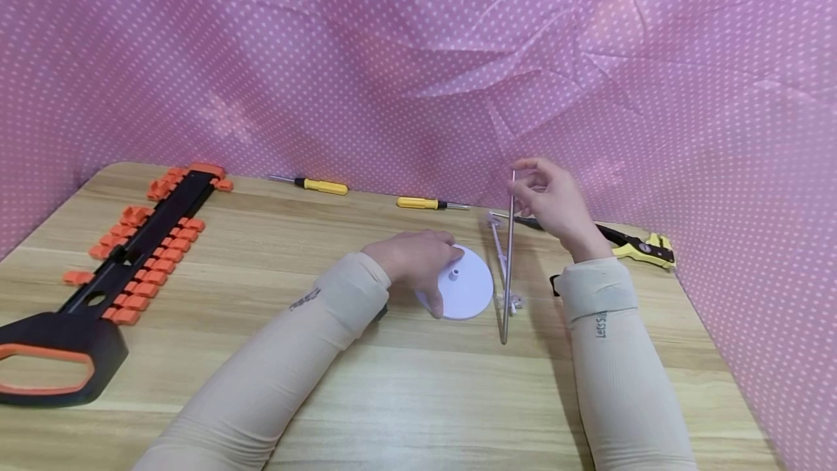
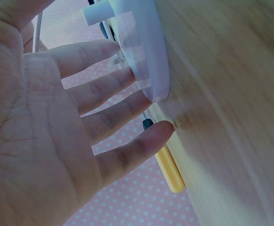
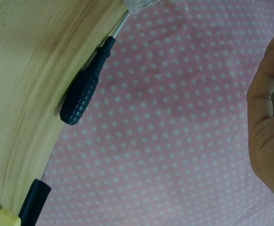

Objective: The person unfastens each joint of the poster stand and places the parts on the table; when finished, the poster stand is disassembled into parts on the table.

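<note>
A white round disc (image 1: 472,283) with a short hollow stub at its centre lies on the wooden table. My left hand (image 1: 415,264) holds it at its left side, thumb at the near rim and fingers at the far part. In the left wrist view, fingertips meet the edge of the disc (image 2: 148,52). My right hand (image 1: 549,198) pinches a thin metal rod (image 1: 508,260) near its top, the rod hanging steeply to the right of the disc. Behind the rod lies a slim white stick with clear plastic pieces (image 1: 498,246). The right wrist view shows the hand (image 3: 271,108) without the rod.
Two yellow-handled screwdrivers (image 1: 325,187) lie along the back edge. At the right are a black-handled screwdriver (image 3: 82,94) and a yellow-and-black wire stripper (image 1: 644,249). A long black rack with orange clips (image 1: 153,238) spans the left side. Pink dotted cloth (image 1: 392,78) encloses the table.
</note>
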Motion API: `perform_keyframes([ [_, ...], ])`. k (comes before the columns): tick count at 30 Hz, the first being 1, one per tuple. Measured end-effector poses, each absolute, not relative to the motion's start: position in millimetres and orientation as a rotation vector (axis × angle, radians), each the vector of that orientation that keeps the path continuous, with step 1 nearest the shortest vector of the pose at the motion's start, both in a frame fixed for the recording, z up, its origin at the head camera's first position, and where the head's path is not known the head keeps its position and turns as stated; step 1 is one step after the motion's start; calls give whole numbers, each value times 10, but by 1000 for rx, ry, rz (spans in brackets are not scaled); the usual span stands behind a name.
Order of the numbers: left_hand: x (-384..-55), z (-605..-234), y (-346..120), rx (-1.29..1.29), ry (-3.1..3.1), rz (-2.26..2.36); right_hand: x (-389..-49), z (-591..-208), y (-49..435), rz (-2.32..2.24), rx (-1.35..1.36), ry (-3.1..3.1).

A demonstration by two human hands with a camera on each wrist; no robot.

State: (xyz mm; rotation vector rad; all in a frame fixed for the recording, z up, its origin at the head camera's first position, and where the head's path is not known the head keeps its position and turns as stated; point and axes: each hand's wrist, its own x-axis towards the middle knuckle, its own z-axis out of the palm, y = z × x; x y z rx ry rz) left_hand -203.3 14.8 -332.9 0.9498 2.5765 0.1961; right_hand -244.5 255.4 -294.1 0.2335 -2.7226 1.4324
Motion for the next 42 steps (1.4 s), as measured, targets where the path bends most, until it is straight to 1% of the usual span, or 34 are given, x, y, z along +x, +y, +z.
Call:
perform_keyframes([
  [27, -2034, -3318, 147, 956, 2574, 192, -2497, -3065, 2490, 1433, 130, -2833],
  [42, -2033, -3322, 139, 939, 2569, 203, -2526, -3205, 2390, 1344, 92, -2994],
])
